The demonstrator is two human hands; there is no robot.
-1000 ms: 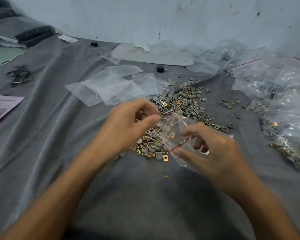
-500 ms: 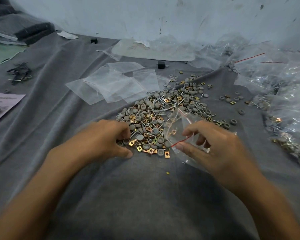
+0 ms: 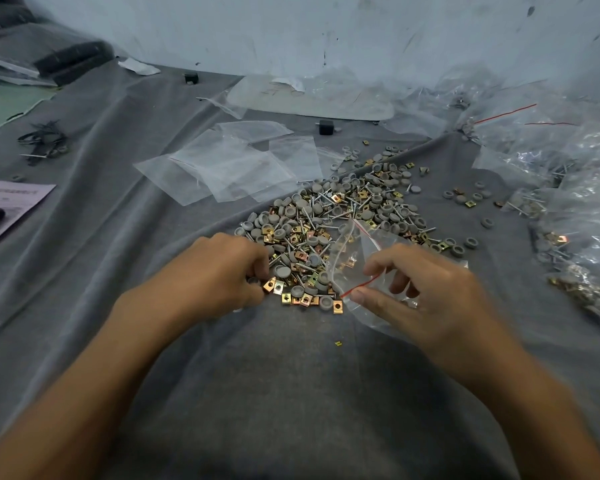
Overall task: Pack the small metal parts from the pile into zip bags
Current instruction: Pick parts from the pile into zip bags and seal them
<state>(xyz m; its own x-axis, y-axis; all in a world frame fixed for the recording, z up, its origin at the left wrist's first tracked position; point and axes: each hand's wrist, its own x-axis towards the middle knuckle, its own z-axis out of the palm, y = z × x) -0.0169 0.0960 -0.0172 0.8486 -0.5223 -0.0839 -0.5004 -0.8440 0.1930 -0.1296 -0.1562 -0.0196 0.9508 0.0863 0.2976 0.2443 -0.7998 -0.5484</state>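
A pile of small parts (image 3: 343, 216), grey caps, brass square clips and screws, lies on the grey cloth (image 3: 274, 393) in the middle. My right hand (image 3: 426, 299) pinches a clear zip bag (image 3: 355, 251) with a red seal line, holding its mouth open toward the pile; a few brass clips show inside. My left hand (image 3: 215, 275) rests at the pile's near left edge with its fingers curled over parts there. What the fingers hold is hidden.
Several empty clear bags (image 3: 236, 164) lie flat behind the pile. Filled bags (image 3: 575, 216) are heaped at the right. A paper sheet and a dark object (image 3: 0, 206) lie at the left edge, a tangle of black wires (image 3: 45, 140) beyond it. A wall stands behind.
My left hand came down from the bag's mouth to the pile's near left edge and now digs there. My right hand keeps the bag open in about the same place.
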